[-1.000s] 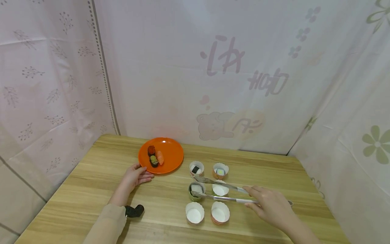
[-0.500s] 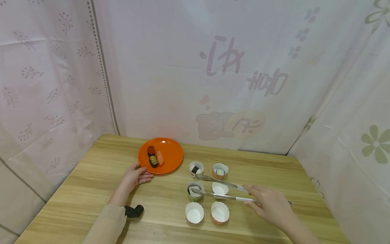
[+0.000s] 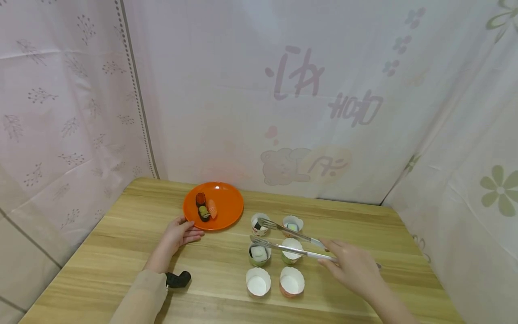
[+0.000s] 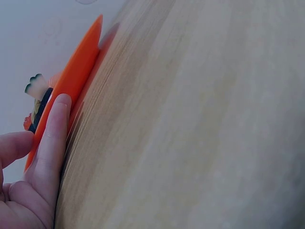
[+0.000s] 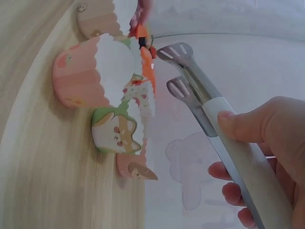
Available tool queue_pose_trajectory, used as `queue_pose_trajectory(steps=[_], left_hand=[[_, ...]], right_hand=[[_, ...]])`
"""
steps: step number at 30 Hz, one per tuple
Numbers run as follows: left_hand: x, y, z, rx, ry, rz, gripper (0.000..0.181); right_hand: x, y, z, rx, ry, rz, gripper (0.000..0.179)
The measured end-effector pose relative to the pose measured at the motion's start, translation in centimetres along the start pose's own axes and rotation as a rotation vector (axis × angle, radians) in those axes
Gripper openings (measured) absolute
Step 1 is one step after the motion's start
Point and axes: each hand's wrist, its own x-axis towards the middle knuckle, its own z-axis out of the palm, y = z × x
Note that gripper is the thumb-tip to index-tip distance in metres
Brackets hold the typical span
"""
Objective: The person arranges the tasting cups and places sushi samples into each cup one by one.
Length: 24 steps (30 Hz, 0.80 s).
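My left hand [image 3: 180, 236] pinches the near left rim of an orange plate [image 3: 227, 206], thumb above and fingers beneath, as the left wrist view shows. On the plate lie a red-topped sushi piece [image 3: 200, 199], a green-topped one [image 3: 204, 213] and a salmon nigiri [image 3: 212, 209]. My right hand [image 3: 354, 269] grips metal tongs [image 5: 240, 152] by their white handles. Their tips are spread with nothing between them, over the left paper cups. A white sushi piece with a black edge [image 3: 259, 253] sits in the middle left cup [image 3: 259, 264].
The back left cup [image 3: 255, 216] holds a white piece with a black strip, partly behind the tongs. A pale piece with a green centre is in the back right cup [image 3: 298, 220]. Three more cups, including the front left one [image 3: 258, 285], show white insides. Curtains [image 3: 226, 112] surround the table.
The tongs have lifted off the white sushi piece and shifted away from me, toward the back cups. That piece has tipped and now lies in the middle left cup. My left hand stays put.
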Motion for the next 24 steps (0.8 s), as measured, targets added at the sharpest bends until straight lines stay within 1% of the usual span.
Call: queue_pose_trajectory(steps=[7, 16, 19, 24], left_hand=[[0.1, 0.0, 0.1, -0.003, 0.005, -0.002, 0.045], [-0.1, 0.2, 0.0, -0.012, 0.006, -0.017, 0.047], [-0.1, 0.2, 0.0, -0.013, 0.007, -0.025, 0.048], [-0.1, 0.3, 0.0, -0.015, 0.000, -0.025, 0.049]], right_hand=[[0.9, -0.6, 0.3, 0.005, -0.007, 0.057, 0.047], [2.2, -1.5, 0.6, 0.039, -0.017, 0.097, 0.047], [2.7, -1.9, 0.7, 0.052, -0.032, 0.120, 0.047], [3.8, -2.6, 0.8, 0.093, -0.078, 0.184, 0.048]])
